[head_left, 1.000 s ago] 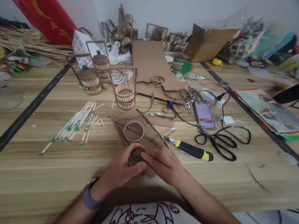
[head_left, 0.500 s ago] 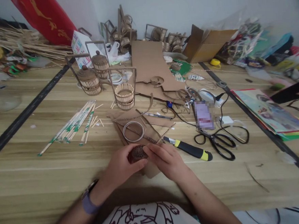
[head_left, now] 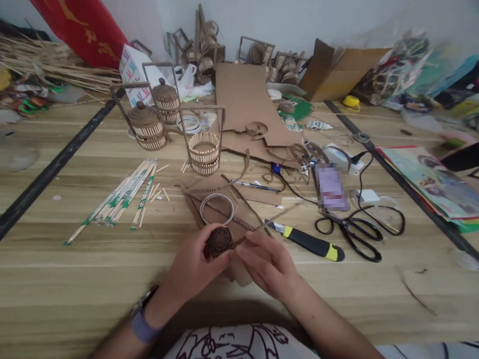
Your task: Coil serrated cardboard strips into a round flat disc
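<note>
My left hand point(head_left: 192, 267) is closed round a small dark coiled cardboard disc point(head_left: 219, 241), held just above the wooden table point(head_left: 66, 279). My right hand point(head_left: 265, 262) pinches a thin cardboard strip point(head_left: 267, 224) that runs from the disc's right side up and to the right. Both hands meet over a piece of brown cardboard point(head_left: 240, 269). A purple watch is on my left wrist.
Ahead lie a metal ring point(head_left: 217, 208), a yellow-black utility knife point(head_left: 309, 243), black scissors point(head_left: 356, 231), a phone point(head_left: 330, 187) and cables. A bundle of sticks point(head_left: 121, 196) lies to the left. Small slatted baskets point(head_left: 203, 152) and cardboard sheets point(head_left: 244, 100) stand farther back.
The disc has been turned so its coiled face shows again, and my right hand has drawn back slightly, pulling the strip out to the right. The view shifted a little.
</note>
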The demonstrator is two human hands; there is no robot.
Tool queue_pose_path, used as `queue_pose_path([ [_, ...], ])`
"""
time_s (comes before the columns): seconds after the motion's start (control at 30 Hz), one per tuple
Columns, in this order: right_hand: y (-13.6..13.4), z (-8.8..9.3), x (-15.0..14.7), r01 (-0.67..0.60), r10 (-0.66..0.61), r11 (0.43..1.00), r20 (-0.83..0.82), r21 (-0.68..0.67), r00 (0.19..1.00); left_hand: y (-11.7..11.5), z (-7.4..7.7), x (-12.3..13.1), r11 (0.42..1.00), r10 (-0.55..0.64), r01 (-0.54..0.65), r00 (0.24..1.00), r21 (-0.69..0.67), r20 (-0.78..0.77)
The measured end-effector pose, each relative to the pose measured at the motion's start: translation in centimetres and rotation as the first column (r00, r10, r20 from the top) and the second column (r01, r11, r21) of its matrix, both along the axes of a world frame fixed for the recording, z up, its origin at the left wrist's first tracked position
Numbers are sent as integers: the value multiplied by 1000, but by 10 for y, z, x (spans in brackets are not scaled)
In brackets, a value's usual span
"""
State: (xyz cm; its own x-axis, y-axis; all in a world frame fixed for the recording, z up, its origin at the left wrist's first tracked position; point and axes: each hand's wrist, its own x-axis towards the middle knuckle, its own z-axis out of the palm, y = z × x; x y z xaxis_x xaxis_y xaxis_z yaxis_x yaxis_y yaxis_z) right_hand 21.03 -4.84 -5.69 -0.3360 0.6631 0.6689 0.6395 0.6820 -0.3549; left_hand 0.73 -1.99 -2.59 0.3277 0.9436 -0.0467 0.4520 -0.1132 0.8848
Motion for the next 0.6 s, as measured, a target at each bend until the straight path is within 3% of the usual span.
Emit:
queue_pose_path([
  [0.1, 2, 7, -2, 18, -1, 993, -145, 113, 989, -2, -1, -2, 995, 34, -33, 999, 93, -3],
  [0.2, 9, 18, -7, -22, 3, 996, -216, -84, 976, -5, -2, -5, 979, -18, 11, 999, 204, 36],
  [0.27, 12, 24, -13, -88, 11, 968, -310, -236, 951, -7, -2, -7, 964, -62, 50, 997, 261, 38],
  [0.33, 13, 26, -17, -163, 36, 943, -397, -290, 917, -8, -3, -8, 947, -102, 89, 994, 308, 26],
  [0.6, 6, 19, -18, -146, 39, 961, -406, -236, 913, -3, -8, -7, 909, -195, 202, 979, 364, -57],
])
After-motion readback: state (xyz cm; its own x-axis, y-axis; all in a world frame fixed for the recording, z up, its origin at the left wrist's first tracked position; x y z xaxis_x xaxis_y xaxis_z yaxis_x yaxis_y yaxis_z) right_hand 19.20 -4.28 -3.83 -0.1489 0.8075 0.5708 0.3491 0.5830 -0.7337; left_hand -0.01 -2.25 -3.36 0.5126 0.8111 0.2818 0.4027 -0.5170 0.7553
